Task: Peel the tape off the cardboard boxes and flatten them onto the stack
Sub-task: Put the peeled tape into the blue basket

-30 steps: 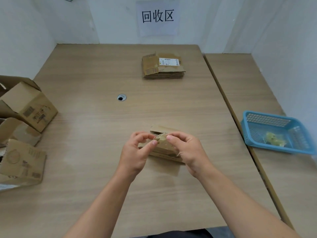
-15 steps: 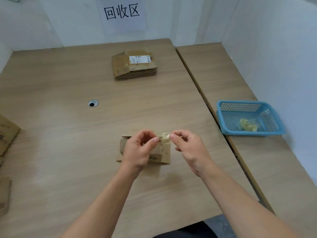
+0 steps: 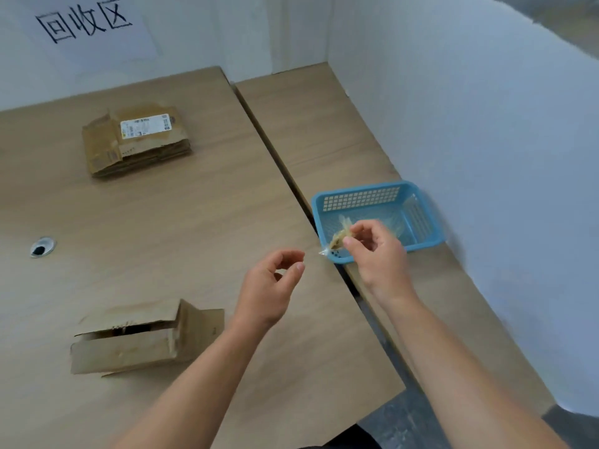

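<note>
Over the near rim of the blue basket (image 3: 334, 259), your right grip (image 3: 376, 251) pinches the peeled tape wad (image 3: 338, 238). Your left grip (image 3: 269, 286) hangs loosely curled and holds nothing. Tape disposal appears to be in hand. The box (image 3: 129, 345) lies near left on the surface (image 3: 194, 222), only partly collapsed and well apart from the far stack (image 3: 136, 140). Next, release the tape, then flatten that box.

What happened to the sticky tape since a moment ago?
The left hand let go of the tape wad and is now empty. The right hand, pinching it, carried it right to the blue basket. The cardboard box stays on the table, unflattened; the stack is unchanged.
</note>
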